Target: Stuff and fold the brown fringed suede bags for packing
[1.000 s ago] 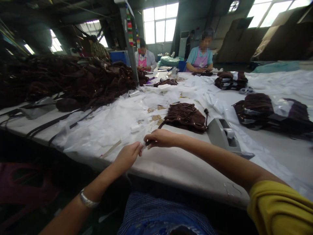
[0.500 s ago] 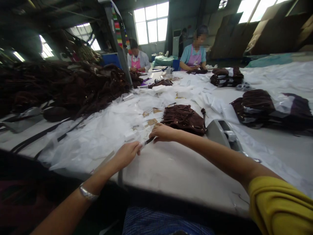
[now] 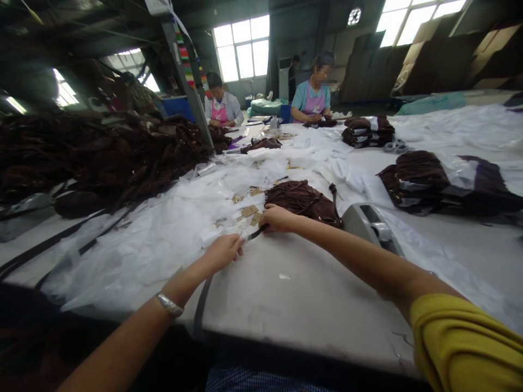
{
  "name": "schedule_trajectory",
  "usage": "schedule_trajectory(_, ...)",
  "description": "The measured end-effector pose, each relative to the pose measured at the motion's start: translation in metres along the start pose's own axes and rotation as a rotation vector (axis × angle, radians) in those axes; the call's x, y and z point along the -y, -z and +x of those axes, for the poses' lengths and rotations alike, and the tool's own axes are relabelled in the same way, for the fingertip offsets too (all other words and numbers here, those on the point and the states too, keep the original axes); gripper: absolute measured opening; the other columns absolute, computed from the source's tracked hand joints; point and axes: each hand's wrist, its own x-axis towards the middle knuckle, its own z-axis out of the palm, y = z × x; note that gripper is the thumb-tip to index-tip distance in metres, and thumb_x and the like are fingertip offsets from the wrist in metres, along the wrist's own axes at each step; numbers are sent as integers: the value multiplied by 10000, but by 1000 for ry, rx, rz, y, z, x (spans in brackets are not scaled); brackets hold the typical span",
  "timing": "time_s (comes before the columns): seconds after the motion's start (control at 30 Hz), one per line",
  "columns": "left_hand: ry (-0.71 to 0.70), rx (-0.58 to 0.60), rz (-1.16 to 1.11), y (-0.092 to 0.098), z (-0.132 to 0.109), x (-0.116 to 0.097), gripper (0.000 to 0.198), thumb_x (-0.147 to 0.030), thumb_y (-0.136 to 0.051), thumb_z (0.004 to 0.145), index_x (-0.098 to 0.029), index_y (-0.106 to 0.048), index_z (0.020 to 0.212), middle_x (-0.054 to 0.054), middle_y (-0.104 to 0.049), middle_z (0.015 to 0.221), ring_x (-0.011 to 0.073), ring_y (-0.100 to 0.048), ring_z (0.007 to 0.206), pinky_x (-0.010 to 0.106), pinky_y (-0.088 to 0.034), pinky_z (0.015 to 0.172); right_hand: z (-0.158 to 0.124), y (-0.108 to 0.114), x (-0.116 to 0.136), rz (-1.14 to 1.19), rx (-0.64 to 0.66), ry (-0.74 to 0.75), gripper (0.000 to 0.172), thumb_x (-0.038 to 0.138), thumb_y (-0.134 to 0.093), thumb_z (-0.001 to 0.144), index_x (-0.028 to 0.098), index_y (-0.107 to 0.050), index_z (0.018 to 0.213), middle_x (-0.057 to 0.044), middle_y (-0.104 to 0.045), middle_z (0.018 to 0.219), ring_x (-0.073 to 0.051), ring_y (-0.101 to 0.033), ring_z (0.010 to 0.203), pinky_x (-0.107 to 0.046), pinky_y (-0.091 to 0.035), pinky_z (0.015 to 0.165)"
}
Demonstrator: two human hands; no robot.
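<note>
A dark strap stretches between my two hands, just above the table's near side. My left hand, with a silver bracelet at its wrist, pinches the strap's lower end, where something pale and clear covers it. The fingers of my right hand are closed on the other end, in front of a dark brown fringed bag. That bag lies on the table with a cord and small metal eyelets; my right hand partly hides its near edge. Small brown card pieces lie left of the bag.
A grey tape dispenser stands right of the bag. Thin white sheets cover the left of the table. Stacked fringed bags lie at right, a heap of brown bags at left. Two co-workers work across the table.
My view has shifted a little. Both hands still hold the strap, and it has moved slightly toward the bag, with a bit more dark strap showing between them.
</note>
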Motion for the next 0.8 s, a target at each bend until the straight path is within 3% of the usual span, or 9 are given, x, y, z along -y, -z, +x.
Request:
schedule_trajectory(0.2,-7,-14,-120,-11,22,-14,354,-426,-423,915,-183,-589,718,47,-698,694,146,-601,538,255,-424,550,1,3,22,35,1,3,188,261,-698,825,161,-773,966,-100,-755,952,-234,-651,896,-270,-416,748)
schedule_trajectory(0.37,61,-4,-299,-13,23,-13,362,-529,-483,892,-186,-536,997,64,-740,781,148,-637,530,241,-448,500,-7,8,24,207,-80,31,624,305,-766,780,158,-577,1356,-95,-727,1138,-210,-666,970,-229,-431,773)
schedule_trajectory(0.57,103,64,-423,-14,5,-9,427,-553,-527,866,-175,-491,1062,125,-760,920,161,-686,610,227,-439,493,-7,9,22,149,-63,-12,263,191,-671,835,196,-739,1089,-58,-760,1000,-204,-667,926,-268,-405,837)
schedule_trajectory(0.7,81,80,-397,-12,-6,-1,350,-513,-528,852,-163,-535,841,125,-762,873,120,-588,491,224,-363,443,-12,11,19,-20,-97,-60,204,260,-642,862,229,-755,1029,-80,-745,1042,-259,-616,1076,-391,-305,1013)
schedule_trajectory(0.8,57,55,-374,-11,-6,2,344,-497,-494,858,-165,-530,774,127,-764,870,110,-547,467,232,-355,446,-14,11,25,-68,-118,-104,309,295,-687,823,230,-724,1123,-121,-681,1213,-292,-549,1189,-430,-283,1035)
